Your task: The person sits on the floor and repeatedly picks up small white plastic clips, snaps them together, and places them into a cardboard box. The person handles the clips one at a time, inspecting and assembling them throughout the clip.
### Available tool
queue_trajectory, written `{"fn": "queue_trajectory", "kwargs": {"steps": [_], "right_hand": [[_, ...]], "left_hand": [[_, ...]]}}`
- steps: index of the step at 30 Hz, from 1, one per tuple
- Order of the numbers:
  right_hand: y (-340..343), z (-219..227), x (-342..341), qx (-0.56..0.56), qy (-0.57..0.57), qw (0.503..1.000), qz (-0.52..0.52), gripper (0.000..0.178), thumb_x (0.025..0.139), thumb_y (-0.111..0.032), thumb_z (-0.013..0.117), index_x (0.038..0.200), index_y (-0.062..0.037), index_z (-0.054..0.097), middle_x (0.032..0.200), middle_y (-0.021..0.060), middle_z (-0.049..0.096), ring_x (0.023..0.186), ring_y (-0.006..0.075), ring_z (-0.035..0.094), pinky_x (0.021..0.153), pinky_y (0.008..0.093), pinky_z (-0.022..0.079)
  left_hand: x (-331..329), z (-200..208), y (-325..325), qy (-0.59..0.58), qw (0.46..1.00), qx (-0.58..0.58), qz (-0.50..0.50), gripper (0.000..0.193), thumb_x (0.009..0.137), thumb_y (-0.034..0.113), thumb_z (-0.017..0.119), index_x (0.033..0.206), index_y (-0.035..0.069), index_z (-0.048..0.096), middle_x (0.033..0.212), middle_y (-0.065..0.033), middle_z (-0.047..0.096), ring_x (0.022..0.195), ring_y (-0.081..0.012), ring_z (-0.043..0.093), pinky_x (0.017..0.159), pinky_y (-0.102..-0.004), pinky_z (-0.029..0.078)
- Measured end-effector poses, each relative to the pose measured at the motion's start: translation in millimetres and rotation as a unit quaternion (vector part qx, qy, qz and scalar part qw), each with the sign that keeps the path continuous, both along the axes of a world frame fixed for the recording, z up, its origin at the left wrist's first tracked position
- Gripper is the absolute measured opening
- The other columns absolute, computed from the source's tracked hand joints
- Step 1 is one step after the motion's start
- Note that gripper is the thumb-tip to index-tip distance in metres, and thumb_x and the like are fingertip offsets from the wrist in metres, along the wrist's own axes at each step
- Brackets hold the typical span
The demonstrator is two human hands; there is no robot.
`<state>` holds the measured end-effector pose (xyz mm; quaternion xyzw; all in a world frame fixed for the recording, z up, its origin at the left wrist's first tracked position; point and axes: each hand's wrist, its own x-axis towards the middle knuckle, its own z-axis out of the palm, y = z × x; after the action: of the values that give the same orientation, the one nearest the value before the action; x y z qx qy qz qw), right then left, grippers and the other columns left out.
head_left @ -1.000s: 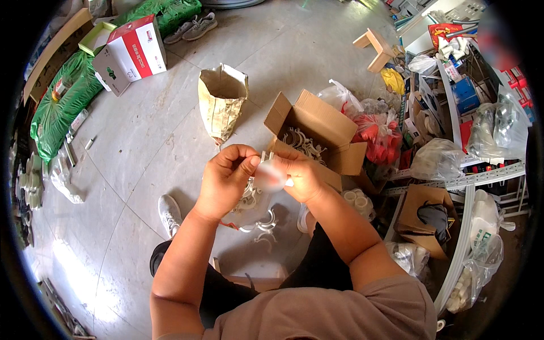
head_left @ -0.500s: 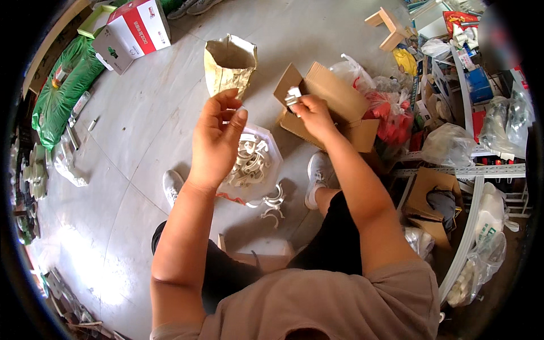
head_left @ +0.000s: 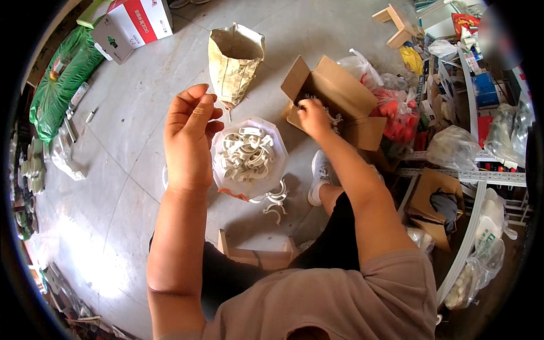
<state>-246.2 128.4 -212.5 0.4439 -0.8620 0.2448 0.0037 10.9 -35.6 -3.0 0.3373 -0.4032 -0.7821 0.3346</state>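
Observation:
My left hand point(head_left: 192, 136) is raised to the left of a white octagonal tub point(head_left: 283, 161). Its thumb and forefinger are pressed together, and anything between them is too small or hidden to make out. Curved white plastic pipe clips point(head_left: 247, 153) are heaped in the tub. Over the near left edge of an open cardboard box point(head_left: 362, 105) is my right hand point(head_left: 315, 119). Motion smears its fingers, so its grip is unclear. Pale pieces show inside the box beside that hand. A few loose clips point(head_left: 276, 198) lie on the floor by the tub.
A crumpled yellowish sack point(head_left: 232, 71) stands open beyond the tub. Red and clear plastic bags point(head_left: 396, 116) crowd the box's right side, next to a loaded white shelf rack point(head_left: 487, 177). Between my legs is a low wooden stool point(head_left: 258, 256). A green bag point(head_left: 65, 85) lies far left.
My right hand has moved down to the box; the pale clip-like pieces it held no longer show in its fingers. My left hand has shifted left, its thumb and forefinger now together.

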Motion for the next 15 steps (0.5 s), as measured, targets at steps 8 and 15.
{"fn": "queue_trajectory", "kwargs": {"steps": [8,15], "right_hand": [[-40.3,-35.9,124.2,0.329,-0.058,0.913,0.234,0.011,0.073,-0.015,0.052,0.078,-0.0110,0.061,0.080,0.0109,0.060,0.080,0.0265,0.058,0.069,0.0410,0.045],[-24.7,-103.1,160.4,0.344,0.120,0.892,0.268,0.016,0.076,-0.018,0.050,0.081,-0.0151,0.066,0.085,0.0005,0.063,0.103,0.0170,0.044,0.092,0.0434,0.028]], "left_hand": [[-0.4,0.5,-0.6,0.026,1.000,0.017,-0.002,0.014,0.083,0.009,0.053,0.097,0.009,0.055,0.087,0.0001,0.054,0.072,-0.0078,0.051,0.062,-0.0217,0.042],[5.1,5.3,-1.1,0.025,1.000,0.011,-0.004,0.014,0.083,0.010,0.054,0.097,0.008,0.055,0.087,-0.0001,0.055,0.072,-0.0080,0.051,0.062,-0.0210,0.042]]}}
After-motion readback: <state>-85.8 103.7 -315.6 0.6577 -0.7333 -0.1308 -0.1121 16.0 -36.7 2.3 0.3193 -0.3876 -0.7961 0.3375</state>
